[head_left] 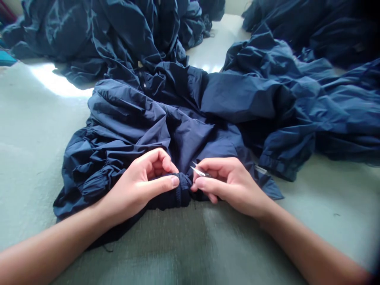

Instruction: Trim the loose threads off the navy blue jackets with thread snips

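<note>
A navy blue jacket (190,138) of thin, crinkled fabric lies spread on the table in front of me, with a zip running down toward its near edge. My left hand (151,178) pinches that near edge beside the zip end, thumb on top and fingers curled behind. Just to the right, my right hand (225,180) is closed around small thread snips (198,171). Their two pointed metal blades stick out toward the left, slightly apart, close to the pinched hem. Most of the snips' body is hidden in my fingers.
More navy garments (118,31) are heaped at the back left, and another pile (326,91) spreads across the right. The pale table (32,130) shows at the left and along the front. Bits of loose thread (336,214) lie on it.
</note>
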A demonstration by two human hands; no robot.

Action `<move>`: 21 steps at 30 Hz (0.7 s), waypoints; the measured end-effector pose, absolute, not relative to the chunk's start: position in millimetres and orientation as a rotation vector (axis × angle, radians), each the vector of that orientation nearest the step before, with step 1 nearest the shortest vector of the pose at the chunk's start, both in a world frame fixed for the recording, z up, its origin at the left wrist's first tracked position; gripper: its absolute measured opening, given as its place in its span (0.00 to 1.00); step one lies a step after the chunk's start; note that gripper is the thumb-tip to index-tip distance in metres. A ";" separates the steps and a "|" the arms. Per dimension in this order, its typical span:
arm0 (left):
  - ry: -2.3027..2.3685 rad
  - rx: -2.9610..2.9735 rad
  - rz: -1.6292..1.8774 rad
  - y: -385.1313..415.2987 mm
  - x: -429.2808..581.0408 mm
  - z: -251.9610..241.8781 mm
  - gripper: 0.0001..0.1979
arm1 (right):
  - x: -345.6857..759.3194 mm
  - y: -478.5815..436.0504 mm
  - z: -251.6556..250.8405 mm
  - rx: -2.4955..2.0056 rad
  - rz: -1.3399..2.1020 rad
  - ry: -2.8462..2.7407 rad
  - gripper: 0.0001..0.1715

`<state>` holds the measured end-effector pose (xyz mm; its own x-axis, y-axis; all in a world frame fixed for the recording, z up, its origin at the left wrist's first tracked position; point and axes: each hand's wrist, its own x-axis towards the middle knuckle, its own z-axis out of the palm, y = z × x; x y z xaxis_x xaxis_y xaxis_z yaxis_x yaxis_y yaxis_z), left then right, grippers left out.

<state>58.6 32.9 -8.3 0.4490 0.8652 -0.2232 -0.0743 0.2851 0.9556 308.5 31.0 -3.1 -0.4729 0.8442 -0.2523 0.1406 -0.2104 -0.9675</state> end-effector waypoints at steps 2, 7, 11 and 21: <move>0.893 1.105 0.764 33.1 58.7 -8.5 0.16 | 307.1 30.4 -1.0 -1.169 1.665 -1.601 0.16; 0.872 1.104 0.801 34.3 60.1 -9.6 0.15 | 297.0 21.2 6.6 -1.181 1.383 -1.800 0.17; 0.907 1.097 0.883 31.3 61.7 -9.2 0.15 | 286.6 -1.9 14.8 -1.229 1.021 -1.885 0.11; 1.003 1.170 0.970 10.9 69.4 -1.7 0.14 | 278.4 -14.1 7.4 -1.379 1.168 -1.880 0.11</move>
